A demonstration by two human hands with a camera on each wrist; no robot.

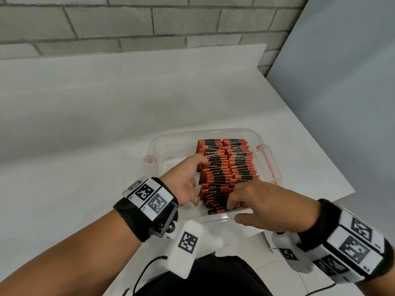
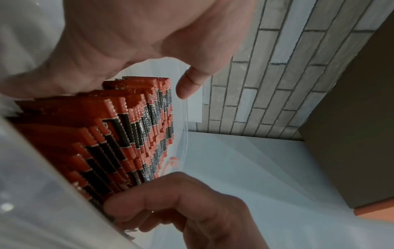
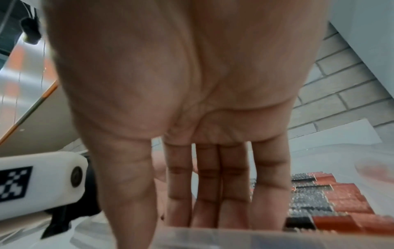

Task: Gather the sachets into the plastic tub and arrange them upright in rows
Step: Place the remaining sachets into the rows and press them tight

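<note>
A clear plastic tub [image 1: 213, 131] with orange clips stands on the white table. Orange-and-black sachets [image 1: 233, 163] stand upright in two long rows along its right side. My left hand [image 1: 192, 180] is inside the tub, its fingers laid against the left flank of the left row; the left wrist view shows this hand [image 2: 127, 42] on the sachets [image 2: 127, 134] with the thumb stretched out. My right hand [image 1: 237, 210] presses the near end of the rows with straight fingers [image 3: 213, 185] pointing down, thumb over the tub's near rim [image 3: 234, 239]. Neither hand holds a single sachet.
The left part of the tub floor [image 1: 171, 154] holds no sachets. The table [image 1: 85, 124] ends at an edge on the right [image 1: 320, 146], beside a grey panel [image 1: 342, 82]. A brick wall [image 1: 149, 22] rises behind. A black cable [image 1: 145, 272] hangs near my lap.
</note>
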